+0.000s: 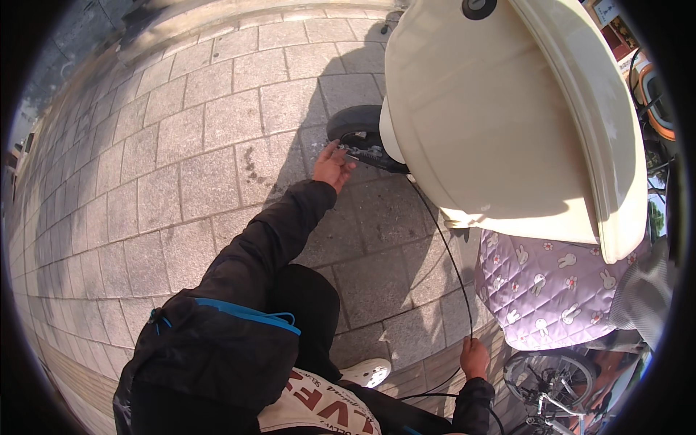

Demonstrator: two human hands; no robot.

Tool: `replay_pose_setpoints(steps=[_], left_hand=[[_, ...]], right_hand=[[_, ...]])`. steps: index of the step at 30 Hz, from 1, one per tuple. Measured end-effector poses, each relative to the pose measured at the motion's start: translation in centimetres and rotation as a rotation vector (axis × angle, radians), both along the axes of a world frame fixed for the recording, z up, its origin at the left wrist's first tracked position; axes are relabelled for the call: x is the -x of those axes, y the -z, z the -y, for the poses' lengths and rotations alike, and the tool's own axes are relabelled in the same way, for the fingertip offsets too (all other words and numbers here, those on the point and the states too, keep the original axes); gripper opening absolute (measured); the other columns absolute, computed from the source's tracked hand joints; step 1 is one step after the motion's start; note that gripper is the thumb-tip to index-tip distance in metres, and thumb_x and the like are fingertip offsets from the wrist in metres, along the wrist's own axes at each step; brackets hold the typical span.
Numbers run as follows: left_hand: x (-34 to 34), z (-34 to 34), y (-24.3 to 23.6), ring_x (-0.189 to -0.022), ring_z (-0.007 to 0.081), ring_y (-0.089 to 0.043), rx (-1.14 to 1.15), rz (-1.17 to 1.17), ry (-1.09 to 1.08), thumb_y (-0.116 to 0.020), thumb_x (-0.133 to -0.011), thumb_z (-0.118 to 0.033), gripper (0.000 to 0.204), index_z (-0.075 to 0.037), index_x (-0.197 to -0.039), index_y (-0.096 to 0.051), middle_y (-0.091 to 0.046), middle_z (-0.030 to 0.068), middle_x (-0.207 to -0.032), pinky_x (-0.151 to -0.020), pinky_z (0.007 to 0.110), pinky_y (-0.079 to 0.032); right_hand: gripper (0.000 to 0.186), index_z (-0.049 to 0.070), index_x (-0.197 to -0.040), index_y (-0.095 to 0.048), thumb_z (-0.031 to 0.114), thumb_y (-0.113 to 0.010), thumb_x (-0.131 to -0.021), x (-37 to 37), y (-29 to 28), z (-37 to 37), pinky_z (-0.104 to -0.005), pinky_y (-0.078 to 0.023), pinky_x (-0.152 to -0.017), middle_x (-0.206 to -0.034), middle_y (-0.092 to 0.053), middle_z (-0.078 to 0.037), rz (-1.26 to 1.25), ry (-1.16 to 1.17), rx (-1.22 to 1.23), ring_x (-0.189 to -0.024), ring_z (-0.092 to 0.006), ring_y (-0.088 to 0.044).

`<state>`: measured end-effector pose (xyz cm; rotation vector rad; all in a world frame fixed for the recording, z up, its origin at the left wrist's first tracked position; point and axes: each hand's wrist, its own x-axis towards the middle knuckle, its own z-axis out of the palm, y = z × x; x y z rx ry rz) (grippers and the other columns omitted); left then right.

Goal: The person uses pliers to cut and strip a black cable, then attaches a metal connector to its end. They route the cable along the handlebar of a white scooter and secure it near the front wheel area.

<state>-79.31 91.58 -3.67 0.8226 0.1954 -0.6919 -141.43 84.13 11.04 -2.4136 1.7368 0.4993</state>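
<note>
My left hand (333, 171) reaches forward to the small black wheel (353, 123) under a large cream-coloured scooter body (493, 116). Its fingers are bent together beside the wheel's hub, near a small silvery metal piece; what they pinch is too small to make out. Lower right, my right hand (475, 357) is closed around a thin black hose or cable (455, 268). This line runs up from the hand to the underside of the scooter close to the wheel, where its end is hidden. More black line loops below my right hand.
A purple quilted cover (547, 290) with rabbits hangs beside the cream body. A bicycle (551, 388) stands at the lower right, with other vehicles at the right rim. Stone paving (210, 138) spreads to the left. My white clog (368, 372) is below.
</note>
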Motion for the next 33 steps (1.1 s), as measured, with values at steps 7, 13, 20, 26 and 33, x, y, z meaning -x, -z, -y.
replay_pose_setpoints(steps=[7, 13, 20, 26, 33], left_hand=[[-2.1, -0.5, 2.5, -0.083, 0.0228, -0.073, -0.022, -0.062, 0.102, -0.048, -0.095, 0.006, 0.05, -0.007, -0.143, -0.055, -0.064, 0.0086, -0.126, -0.055, 0.031, -0.048], [0.5, 0.7, 0.8, -0.077, 0.0233, -0.075, 0.004, -0.01, 0.036, -0.049, -0.094, 0.006, 0.04, -0.006, -0.132, -0.052, -0.064, 0.0075, -0.118, -0.045, 0.029, -0.042], [0.2, 0.6, 1.2, -0.077, 0.0227, -0.075, 0.036, -0.045, -0.015, -0.051, -0.095, 0.006, 0.041, -0.008, -0.134, -0.05, -0.064, 0.0061, -0.126, -0.047, 0.031, -0.043], [0.0, 0.4, 1.3, -0.077, 0.0237, -0.075, 0.038, -0.034, -0.011, -0.053, -0.095, 0.005, 0.036, -0.008, -0.129, -0.05, -0.063, 0.0073, -0.129, -0.048, 0.031, -0.044], [1.0, 0.2, -0.9, -0.077, 0.0259, -0.076, 0.021, -0.01, 0.004, -0.053, -0.094, 0.005, 0.042, -0.009, -0.133, -0.049, -0.062, 0.008, -0.131, -0.048, 0.032, -0.046]], right_hand=[[0.046, 0.002, -0.089, -0.067, 0.043, -0.054, -0.105, -0.5, 0.2, 0.2, -0.0603, -0.049, -0.08, -0.09, -0.07, -0.027, 0.01, -0.02, 0.005, -0.093, -0.0509, -0.066], [0.045, 0.003, -0.09, -0.067, 0.043, -0.053, -0.104, 0.9, 0.4, 0.1, -0.0608, -0.049, -0.08, -0.09, -0.07, -0.027, -0.021, -0.003, 0.019, -0.092, -0.0504, -0.066], [0.043, 0.005, -0.092, -0.069, 0.042, -0.052, -0.104, 0.8, 0.8, 0.3, -0.0613, -0.049, -0.079, -0.092, -0.072, -0.025, -0.018, -0.054, 0.023, -0.092, -0.0491, -0.067], [0.044, 0.004, -0.091, -0.069, 0.042, -0.052, -0.105, 0.5, 0.9, 0.5, -0.0614, -0.05, -0.078, -0.09, -0.072, -0.025, -0.025, -0.053, 0.024, -0.09, -0.0497, -0.067], [0.044, 0.003, -0.094, -0.069, 0.042, -0.052, -0.105, 0.9, 0.5, 0.2, -0.0614, -0.05, -0.081, -0.092, -0.071, -0.027, -0.025, -0.025, 0.017, -0.092, -0.0508, -0.067]])
